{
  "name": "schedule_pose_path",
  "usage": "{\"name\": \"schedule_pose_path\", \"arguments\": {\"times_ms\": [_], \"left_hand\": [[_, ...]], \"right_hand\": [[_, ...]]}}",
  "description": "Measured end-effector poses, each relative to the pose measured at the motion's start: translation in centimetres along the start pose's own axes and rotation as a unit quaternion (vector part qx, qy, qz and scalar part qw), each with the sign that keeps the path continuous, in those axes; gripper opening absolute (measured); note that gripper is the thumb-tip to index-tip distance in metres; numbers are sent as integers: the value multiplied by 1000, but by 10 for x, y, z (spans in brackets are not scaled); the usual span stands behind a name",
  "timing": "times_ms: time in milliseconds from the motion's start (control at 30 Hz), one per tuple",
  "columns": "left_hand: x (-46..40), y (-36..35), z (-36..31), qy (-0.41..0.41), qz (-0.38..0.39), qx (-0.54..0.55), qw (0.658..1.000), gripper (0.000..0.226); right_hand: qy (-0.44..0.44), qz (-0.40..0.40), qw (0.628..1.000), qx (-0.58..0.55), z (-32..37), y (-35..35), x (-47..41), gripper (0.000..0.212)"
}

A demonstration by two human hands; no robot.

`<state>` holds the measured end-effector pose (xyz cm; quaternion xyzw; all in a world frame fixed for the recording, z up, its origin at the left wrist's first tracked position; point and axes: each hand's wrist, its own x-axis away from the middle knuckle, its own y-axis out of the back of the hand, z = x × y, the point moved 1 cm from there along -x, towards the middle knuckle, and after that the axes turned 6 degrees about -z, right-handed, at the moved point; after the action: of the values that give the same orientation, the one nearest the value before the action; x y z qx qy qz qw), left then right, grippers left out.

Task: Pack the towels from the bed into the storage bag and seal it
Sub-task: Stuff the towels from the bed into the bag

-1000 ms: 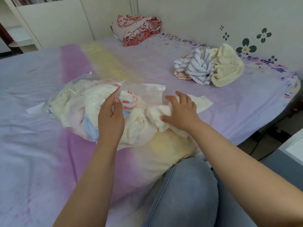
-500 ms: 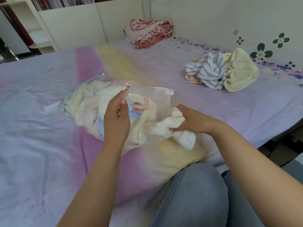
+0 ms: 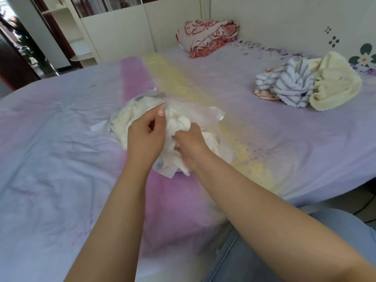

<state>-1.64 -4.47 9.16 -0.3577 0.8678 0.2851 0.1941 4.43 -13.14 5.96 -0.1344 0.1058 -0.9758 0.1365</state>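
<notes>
A clear plastic storage bag [image 3: 205,115] lies on the bed's middle, stuffed with pale towels. My left hand [image 3: 145,135] pinches the upper flap of the bag's mouth and holds it up. My right hand [image 3: 190,141] grips a white towel [image 3: 179,123] and is partly inside the mouth, its fingers buried in the cloth. At the far right of the bed lies a loose pile: a blue striped towel [image 3: 289,86], a cream towel [image 3: 335,84] and a bit of peach cloth [image 3: 264,94].
The bed [image 3: 61,139] has a lilac sheet with pink and yellow bands. A red patterned folded blanket [image 3: 207,36] sits at the far corner by the wall. White shelves [image 3: 77,37] stand beyond the bed. My knee in jeans [image 3: 284,251] is at the lower right.
My right hand has gathered the white towel from beside the bag and pushed it left into the bag's mouth. My left hand lifted the flap higher. The view tilted up.
</notes>
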Motion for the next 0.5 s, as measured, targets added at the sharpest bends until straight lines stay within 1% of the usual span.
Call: {"name": "schedule_pose_path", "arguments": {"times_ms": [33,67,100,133,167,200,233,267,300,333,367,400,467,500], "left_hand": [[-4,8,1,4,-6,11,1000,29],[-8,17,3,9,-16,22,1000,30],[-12,27,5,16,-25,33,999,30],[-16,36,7,21,-28,42,998,30],[-19,44,9,24,-27,50,998,29],[-20,50,10,25,-21,55,998,27],[-21,53,10,24,-12,54,998,26],[-21,55,9,21,-3,49,999,26],[-21,55,8,17,7,44,999,26],[-21,56,6,13,17,39,999,26],[-20,55,4,10,26,37,999,28],[-19,54,2,8,39,38,998,31],[-16,52,-3,13,75,38,996,33],[-14,50,-5,17,91,34,995,32]], "right_hand": [[2,75,996,-54,1,-8,-1,25],[10,150,982,-115,0,-12,2,26],[22,203,965,-165,-2,-13,5,29],[46,225,956,-185,-8,-12,8,33],[95,218,959,-155,-17,-11,9,35],[170,206,960,-86,-24,-9,9,35],[259,197,946,17,-29,-9,9,34],[336,202,912,124,-33,-10,7,33],[391,211,869,218,-34,-15,3,36],[427,222,826,292,-33,-20,-2,40],[447,230,790,351,-31,-28,-10,43],[450,232,764,400,-29,-36,-16,43],[401,225,752,473,-27,-51,-31,39],[375,221,739,513,-27,-57,-38,38]]}}
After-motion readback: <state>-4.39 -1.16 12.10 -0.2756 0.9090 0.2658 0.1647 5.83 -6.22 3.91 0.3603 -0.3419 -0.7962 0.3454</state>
